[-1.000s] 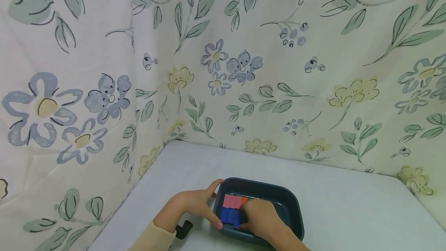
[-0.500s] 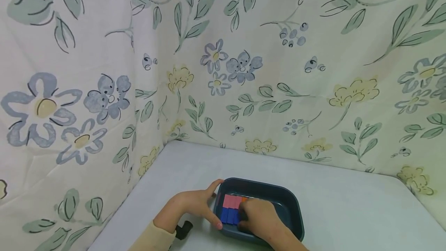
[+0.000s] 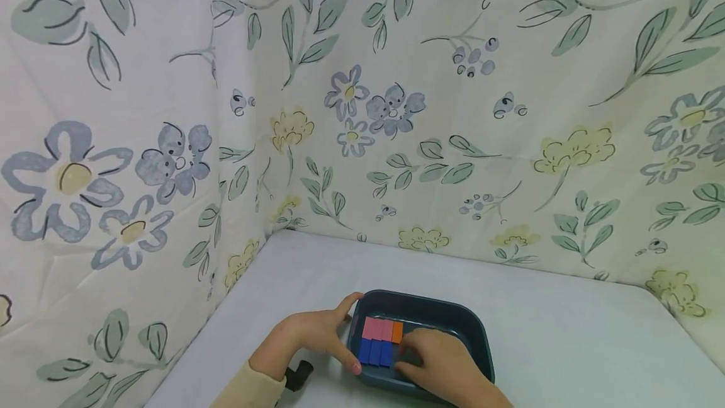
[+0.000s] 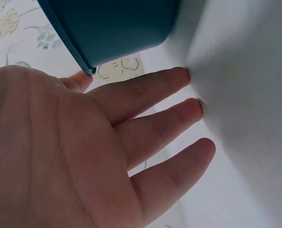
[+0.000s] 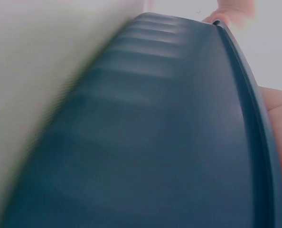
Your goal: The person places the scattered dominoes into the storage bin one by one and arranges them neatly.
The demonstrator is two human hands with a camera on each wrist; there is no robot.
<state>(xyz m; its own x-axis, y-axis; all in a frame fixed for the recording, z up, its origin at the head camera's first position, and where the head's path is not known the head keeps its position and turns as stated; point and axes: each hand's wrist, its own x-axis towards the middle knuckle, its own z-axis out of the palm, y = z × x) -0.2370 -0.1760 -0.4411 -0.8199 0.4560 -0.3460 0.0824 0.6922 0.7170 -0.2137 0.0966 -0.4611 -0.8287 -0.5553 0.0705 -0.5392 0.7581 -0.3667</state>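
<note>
A dark blue-green tray (image 3: 421, 389) stands on the white table in the head view. Inside, at its left end, pink blocks (image 3: 376, 328) and an orange block (image 3: 398, 332) form one row, with several blue blocks (image 3: 376, 352) lined up in front. My left hand (image 3: 323, 330) rests against the tray's left side, thumb and index finger spread along the rim. Its other fingers stretch out below the tray, as the left wrist view shows. Over the tray, just right of the blocks, is my right hand (image 3: 438, 357), thumb and index finger apart; its other fingertips are hidden.
A small black object (image 3: 299, 374) is beside the left wrist. The white table (image 3: 566, 332) reaches back to flowered cloth (image 3: 453, 194), which hangs behind and at the left. The tray's outer wall (image 5: 155, 133) fills most of the right wrist view.
My right hand has drawn slightly right, away from the blue blocks. The orange block and the rightmost blue block now show more fully. My left hand has stayed in place.
</note>
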